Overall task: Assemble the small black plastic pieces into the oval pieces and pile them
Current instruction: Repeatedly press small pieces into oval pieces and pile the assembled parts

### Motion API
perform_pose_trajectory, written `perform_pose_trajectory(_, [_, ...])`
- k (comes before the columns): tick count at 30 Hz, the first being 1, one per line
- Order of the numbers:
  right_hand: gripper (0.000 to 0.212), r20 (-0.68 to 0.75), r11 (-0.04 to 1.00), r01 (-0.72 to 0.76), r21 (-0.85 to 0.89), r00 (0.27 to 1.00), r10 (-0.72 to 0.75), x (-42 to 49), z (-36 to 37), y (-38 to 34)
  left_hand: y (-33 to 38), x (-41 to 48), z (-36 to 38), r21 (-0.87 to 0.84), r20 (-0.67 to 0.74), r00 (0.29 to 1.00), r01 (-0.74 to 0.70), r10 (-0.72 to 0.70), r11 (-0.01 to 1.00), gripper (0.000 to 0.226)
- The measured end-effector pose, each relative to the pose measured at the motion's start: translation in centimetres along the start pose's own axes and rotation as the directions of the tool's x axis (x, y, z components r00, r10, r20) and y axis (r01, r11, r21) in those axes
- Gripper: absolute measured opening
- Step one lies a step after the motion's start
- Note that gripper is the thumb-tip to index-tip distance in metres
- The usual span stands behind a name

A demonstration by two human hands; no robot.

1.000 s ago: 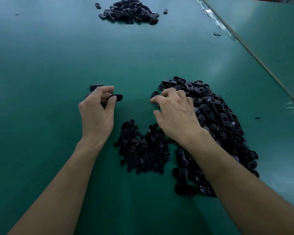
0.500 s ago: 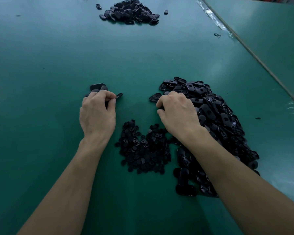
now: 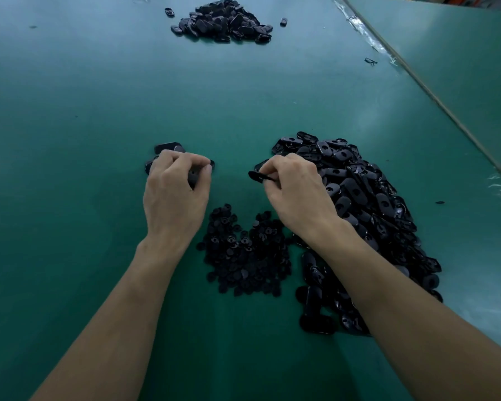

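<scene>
Seen from above, two bare forearms reach over a green desk (image 3: 99,96). The left hand (image 3: 175,192) has its fingers curled down and its thumb pressed in, gripping a black piece (image 3: 192,177). The fingers hide most of it, so its shape cannot be told. Just beyond the knuckles a few flat black parts (image 3: 167,146) lie on the desk, partly covered by the hand.

The right hand (image 3: 295,192) pinches a thin oval piece (image 3: 259,177) between thumb and fingertips, holding it edge-on just above the desk and pointing it toward the left hand. The two hands are near each other but apart.

Between the wrists lies a heap of small black plastic pieces (image 3: 243,253), too dark to show detail. To its right a larger pile of oval pieces (image 3: 368,204) runs back under the right forearm, which covers its near side. A third pile of black parts (image 3: 224,21) sits well apart at the far edge, its top cut off by the frame.
</scene>
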State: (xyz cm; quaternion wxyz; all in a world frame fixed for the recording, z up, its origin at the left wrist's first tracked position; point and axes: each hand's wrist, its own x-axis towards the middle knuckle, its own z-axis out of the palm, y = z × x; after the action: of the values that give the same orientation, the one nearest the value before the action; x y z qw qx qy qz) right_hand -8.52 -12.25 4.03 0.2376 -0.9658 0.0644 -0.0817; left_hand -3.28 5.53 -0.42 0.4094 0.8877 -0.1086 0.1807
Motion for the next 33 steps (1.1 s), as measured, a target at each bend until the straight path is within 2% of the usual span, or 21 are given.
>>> perform_pose_trajectory(3, [0.012,0.009,0.992,0.059,0.112,0.998,-0.060,0.1,0.1,-0.5,1.1,-0.7,-0.1,-0.154,-0.024,0.997,-0.072,0.069,0.986,0.015])
perform_pose_trajectory(5, [0.004,0.011,0.977,0.096,0.189,0.995,-0.100,0.0,0.1,-1.0,1.9,-1.1,-0.1,-0.265,0.005,1.000,-0.024,0.027,0.964,0.019])
perform_pose_trajectory(9, [0.003,0.051,0.950,0.139,0.281,0.986,-0.159,-0.4,0.1,-2.0,2.5,-1.3,-0.2,-0.364,0.033,0.998,0.064,-0.055,0.929,0.024])
perform_pose_trajectory(12, [0.004,0.075,0.941,0.168,0.293,0.977,-0.198,-0.4,0.1,-2.3,2.4,-1.2,-0.2,-0.467,0.068,0.996,0.078,-0.052,0.881,0.015])
perform_pose_trajectory(17, [0.011,0.055,0.877,0.075,0.474,0.992,-0.114,-0.4,0.0,-2.5,2.1,-1.2,-0.2,-0.578,0.058,0.996,0.088,-0.067,0.811,0.018])
perform_pose_trajectory(23, [0.014,0.028,0.762,0.005,0.647,0.999,-0.030,-0.9,0.0,-2.9,1.8,-1.2,-0.7,-0.679,0.096,0.994,0.106,-0.056,0.727,0.002])
perform_pose_trajectory(25, [0.023,0.001,0.752,-0.017,0.658,1.000,0.021,-0.9,0.0,-2.8,1.8,-1.2,-0.8,-0.698,0.111,0.992,0.115,-0.052,0.706,0.011])
perform_pose_trajectory(29, [0.012,0.100,0.757,-0.081,0.649,0.995,0.021,-0.9,0.0,-2.8,1.9,-1.3,-0.7,-0.700,0.105,0.994,0.080,-0.009,0.710,0.009])
perform_pose_trajectory(33, [0.005,0.177,0.716,-0.151,0.682,0.983,0.040,-0.8,0.0,-2.5,1.9,-1.4,-0.5,-0.702,0.128,0.991,0.119,-0.039,0.702,0.009])
